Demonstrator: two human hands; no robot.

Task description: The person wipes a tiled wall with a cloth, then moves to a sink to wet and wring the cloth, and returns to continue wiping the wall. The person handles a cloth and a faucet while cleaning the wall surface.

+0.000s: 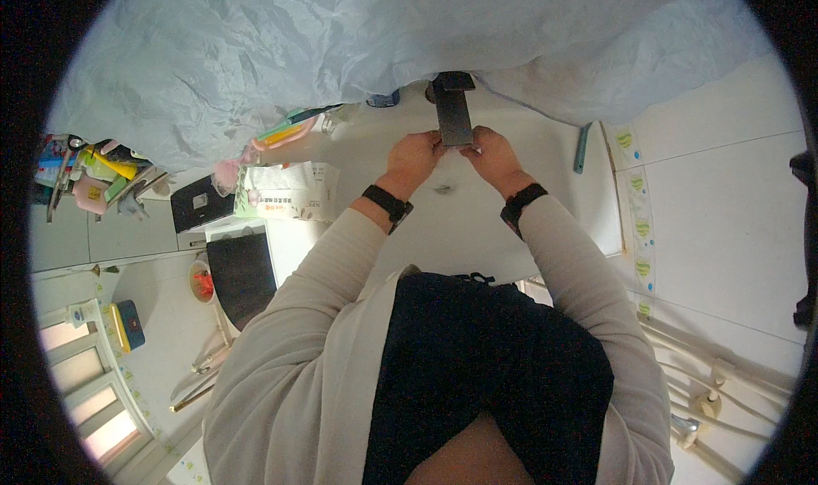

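Note:
In front of me, over a white tabletop [375, 157], stands a dark, flat rectangular thing [454, 119] with a wider black piece at its far end; it resembles a phone stand, but I cannot make out its exact kind. My left hand [414, 157] pinches its near left corner. On the near right corner, the fingers of my right hand [494, 154] are closed. Both wrists carry black bands. A small round brown thing shows partly behind the far end, beside a dark blue item [383, 99].
Pale translucent plastic sheeting [341, 34] hangs across the far side. Left of my hands sit a tissue pack [290, 191], a black box [203, 202] and colourful utensils [290, 132]. A teal narrow tool [583, 149] lies near the tiled wall [707, 212] at right.

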